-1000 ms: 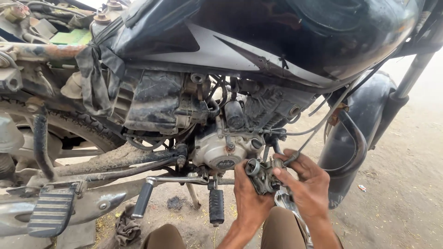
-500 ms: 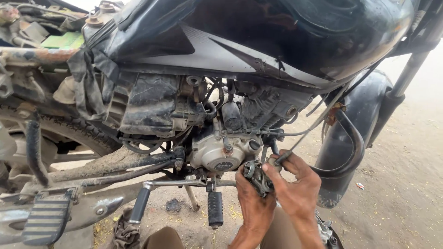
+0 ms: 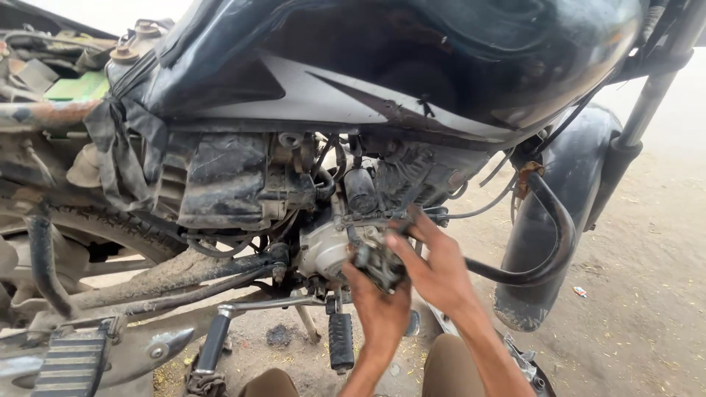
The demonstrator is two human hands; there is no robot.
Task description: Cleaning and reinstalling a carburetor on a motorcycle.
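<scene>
left hand (image 3: 379,309) and right hand (image 3: 434,272), fingers closed around a grimy carburetor (image 3: 379,265), its long axis tilted, beside the motorcycle engine (image 3: 323,246)

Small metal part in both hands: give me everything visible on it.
The part is a small, dark grey, grimy metal casting, lumpy, with bosses and edges; it may be a carburettor. Both hands grip it, the left hand from below, the right hand from the side with its fingers over the top. It is held just in front of the engine, beneath the fuel tank. Much of it is hidden, and whether it touches the engine cannot be told.
</scene>
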